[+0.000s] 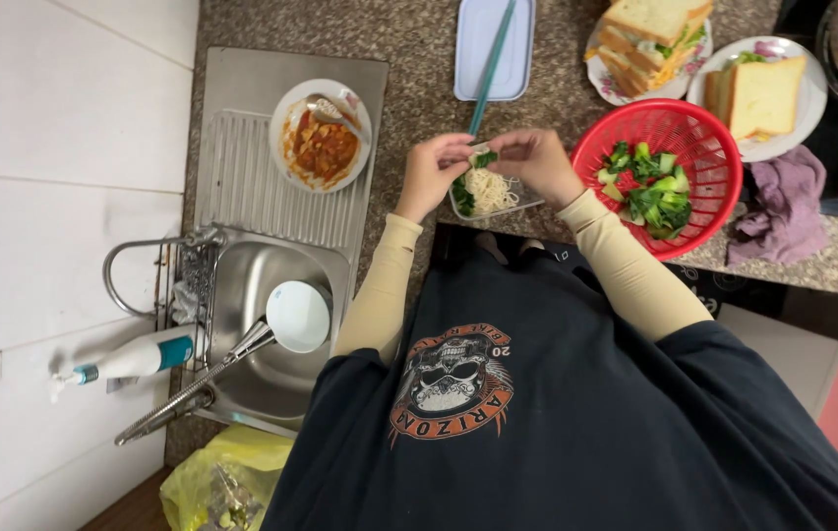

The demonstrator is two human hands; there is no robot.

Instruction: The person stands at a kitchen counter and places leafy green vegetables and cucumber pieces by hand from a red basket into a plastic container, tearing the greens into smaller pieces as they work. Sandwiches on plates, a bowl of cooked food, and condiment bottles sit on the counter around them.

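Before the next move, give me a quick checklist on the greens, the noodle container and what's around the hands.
1. Leafy green piece pinched between left hand and right hand: ok, both sets of fingers meet on it.
2. Piece sits over the clear container of noodles: ok.
3. Greens left in the red basket: ok, a pile remains beside the right hand.
4. Container fully on the counter: cannot tell, it sits close to the near edge and the hands hide part of it.
5. Lid with chopsticks clear of the hands: ok, lying behind them.
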